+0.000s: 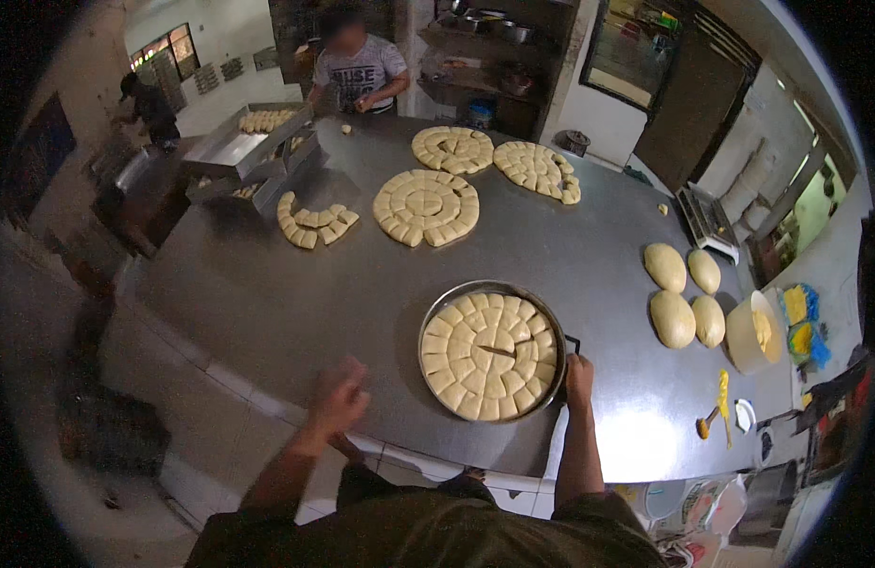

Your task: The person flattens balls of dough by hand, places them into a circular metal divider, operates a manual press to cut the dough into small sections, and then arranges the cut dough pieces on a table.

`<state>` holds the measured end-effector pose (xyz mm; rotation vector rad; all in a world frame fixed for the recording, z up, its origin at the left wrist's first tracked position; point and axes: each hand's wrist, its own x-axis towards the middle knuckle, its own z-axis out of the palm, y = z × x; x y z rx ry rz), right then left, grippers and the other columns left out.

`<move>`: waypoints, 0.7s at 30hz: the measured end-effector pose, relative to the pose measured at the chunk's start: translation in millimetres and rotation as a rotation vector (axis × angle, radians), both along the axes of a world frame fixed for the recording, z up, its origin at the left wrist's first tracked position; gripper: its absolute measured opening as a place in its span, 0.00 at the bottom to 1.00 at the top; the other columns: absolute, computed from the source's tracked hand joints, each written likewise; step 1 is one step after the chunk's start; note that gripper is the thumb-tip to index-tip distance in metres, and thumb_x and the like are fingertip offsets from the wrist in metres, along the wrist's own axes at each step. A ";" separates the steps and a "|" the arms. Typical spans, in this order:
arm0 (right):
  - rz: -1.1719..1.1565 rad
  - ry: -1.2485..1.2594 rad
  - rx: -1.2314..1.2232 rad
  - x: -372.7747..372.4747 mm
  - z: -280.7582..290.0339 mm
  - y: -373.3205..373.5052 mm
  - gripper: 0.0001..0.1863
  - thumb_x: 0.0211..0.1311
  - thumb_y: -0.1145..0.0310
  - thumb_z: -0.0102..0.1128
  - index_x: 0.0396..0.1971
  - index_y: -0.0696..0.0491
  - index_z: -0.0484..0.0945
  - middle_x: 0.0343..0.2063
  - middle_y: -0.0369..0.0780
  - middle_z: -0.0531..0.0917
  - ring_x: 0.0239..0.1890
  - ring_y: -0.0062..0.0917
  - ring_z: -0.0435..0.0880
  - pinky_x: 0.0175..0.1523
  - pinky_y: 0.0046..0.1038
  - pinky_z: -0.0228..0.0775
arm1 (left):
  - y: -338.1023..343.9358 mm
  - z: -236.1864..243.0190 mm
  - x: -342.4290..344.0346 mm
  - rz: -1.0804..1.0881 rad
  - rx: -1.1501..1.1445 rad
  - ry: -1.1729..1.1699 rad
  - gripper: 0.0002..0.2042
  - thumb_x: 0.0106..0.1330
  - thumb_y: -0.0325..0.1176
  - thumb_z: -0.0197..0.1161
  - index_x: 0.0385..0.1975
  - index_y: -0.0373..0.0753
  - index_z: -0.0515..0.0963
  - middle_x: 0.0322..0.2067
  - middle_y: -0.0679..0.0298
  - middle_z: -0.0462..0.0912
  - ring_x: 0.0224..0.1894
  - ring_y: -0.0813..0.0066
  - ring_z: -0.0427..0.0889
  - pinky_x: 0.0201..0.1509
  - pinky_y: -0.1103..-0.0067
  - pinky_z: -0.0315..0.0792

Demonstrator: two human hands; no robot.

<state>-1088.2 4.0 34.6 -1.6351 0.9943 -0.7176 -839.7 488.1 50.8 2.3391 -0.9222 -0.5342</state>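
A round metal pan (422,352) lies on the steel table in front of me, filled with a disc of pale dough (489,356) cut into rings of small pieces. My right hand (578,379) is closed on the dark handle at the pan's right side. Left of the pan, over the table's near edge, is my left hand (340,398), smeared by motion; its fingers cannot be made out and nothing shows in it. Farther back lie a cut dough disc (426,208), two more discs (452,150) (537,171) and a partial ring of pieces (316,222).
Several smooth dough balls (672,319) sit at the right, beside a white tub (752,331), a yellow-smeared brush (707,424) and a scale (709,222). Stacked metal trays (249,142) with dough pieces stand at the far left. A person (360,71) works across the table.
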 end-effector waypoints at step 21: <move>0.373 0.176 -0.171 347.6 119.3 210.4 0.18 0.71 0.59 0.62 0.48 0.57 0.87 0.48 0.48 0.89 0.51 0.35 0.88 0.58 0.36 0.76 | 52.5 43.0 510.0 0.420 -0.058 -0.582 0.40 0.79 0.64 0.41 0.70 0.28 0.68 0.69 0.39 0.68 0.72 0.42 0.66 0.77 0.51 0.53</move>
